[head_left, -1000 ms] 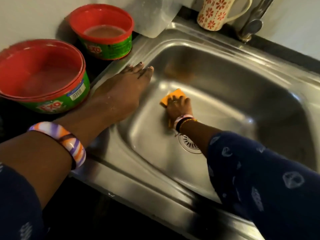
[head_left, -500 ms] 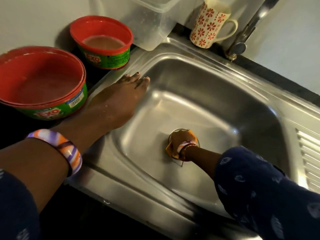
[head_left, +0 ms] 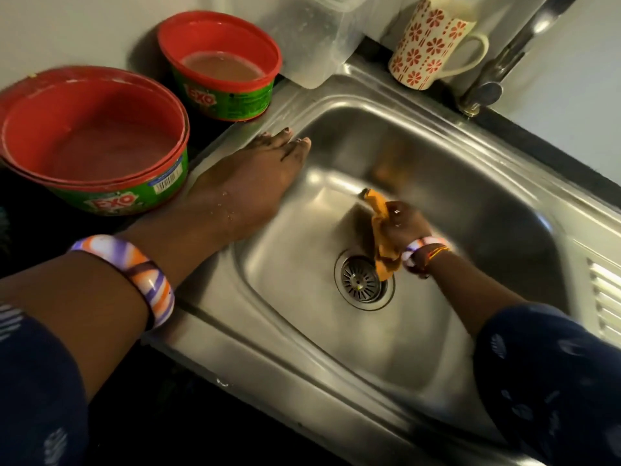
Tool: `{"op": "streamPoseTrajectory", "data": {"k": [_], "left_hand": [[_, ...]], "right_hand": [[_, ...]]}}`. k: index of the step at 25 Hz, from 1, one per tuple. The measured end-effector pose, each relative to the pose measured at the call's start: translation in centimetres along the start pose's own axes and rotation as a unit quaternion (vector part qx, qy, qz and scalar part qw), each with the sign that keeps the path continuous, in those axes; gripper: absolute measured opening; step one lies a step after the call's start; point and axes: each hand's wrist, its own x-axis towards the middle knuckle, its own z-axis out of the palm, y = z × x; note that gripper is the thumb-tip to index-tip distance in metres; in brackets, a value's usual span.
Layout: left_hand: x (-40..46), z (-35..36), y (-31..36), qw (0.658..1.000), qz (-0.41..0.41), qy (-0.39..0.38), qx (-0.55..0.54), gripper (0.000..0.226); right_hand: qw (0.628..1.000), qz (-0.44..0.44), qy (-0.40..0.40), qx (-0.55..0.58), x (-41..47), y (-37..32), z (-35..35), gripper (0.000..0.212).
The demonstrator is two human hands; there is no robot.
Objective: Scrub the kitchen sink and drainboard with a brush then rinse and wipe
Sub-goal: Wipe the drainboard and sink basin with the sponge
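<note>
The stainless steel sink (head_left: pixel 470 183) fills the middle of the view, with its round drain strainer (head_left: pixel 361 280) in the basin floor. My right hand (head_left: pixel 401 223) is down in the basin just above and right of the drain, closed on an orange scrub pad (head_left: pixel 381 230) that is pressed against the steel and blurred by motion. My left hand (head_left: pixel 248 183) lies flat, fingers together, on the sink's left rim. The ribbed drainboard (head_left: pixel 605 297) shows at the right edge.
Two red and green Exo tubs stand left of the sink, a large one (head_left: pixel 94 142) and a smaller one (head_left: pixel 218 65) behind it. A clear plastic container (head_left: pixel 312 38), a flowered mug (head_left: pixel 433 42) and the tap (head_left: pixel 497 68) line the back edge.
My right hand swept the orange pad from the basin's back left down over the drain, then up and right of it. The view shifted slightly; my left hand stayed on the rim.
</note>
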Motion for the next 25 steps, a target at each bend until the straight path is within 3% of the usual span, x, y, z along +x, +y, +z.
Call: {"op": "streamPoseTrajectory", "data": {"k": [3,6,7,9,12,13,14,17,19,22,25], "left_hand": [[0.1,0.1,0.2,1.000,0.000,0.003,0.013,0.069],[0.2,0.2,0.1,1.000,-0.005,0.009,0.001,0.070],[0.3,0.2,0.1,1.000,-0.006,0.010,-0.002,0.070],[0.2,0.2,0.2,1.000,-0.006,0.010,0.011,0.069],[0.0,0.2,0.1,1.000,-0.007,0.019,-0.010,0.071],[0.1,0.3,0.1,0.999,-0.009,0.026,-0.020,0.071],[0.2,0.2,0.1,0.999,-0.014,0.032,-0.027,0.071],[0.3,0.5,-0.1,0.996,-0.020,0.071,-0.045,0.063],[0.4,1.1,-0.1,0.991,0.023,0.127,-0.031,0.055],[0.5,2.2,-1.1,0.991,0.007,0.126,-0.046,0.065],[0.6,2.5,-1.4,0.991,-0.009,0.119,-0.056,0.066]], "right_hand": [[0.977,-0.007,-0.113,-0.179,-1.2,-1.5,4.9,0.076],[0.989,0.001,-0.073,-0.130,-2.0,-2.7,5.5,0.068],[0.986,-0.041,-0.057,-0.150,-3.0,-3.0,5.4,0.063],[0.961,-0.235,-0.013,-0.143,-6.1,-3.6,6.6,0.050],[0.880,-0.450,-0.040,-0.149,-8.1,-3.8,9.5,0.053],[0.860,-0.478,-0.056,-0.172,-7.4,-4.1,9.9,0.046],[0.855,-0.481,-0.055,-0.187,-6.2,-4.6,9.9,0.041],[0.869,-0.402,-0.016,-0.287,-0.9,-5.3,7.6,0.054],[0.879,-0.332,0.011,-0.343,2.5,-3.3,5.8,0.055],[0.904,-0.207,0.073,-0.367,3.2,1.5,2.4,0.047],[0.913,-0.089,0.011,-0.397,1.0,6.8,1.6,0.048]]}}
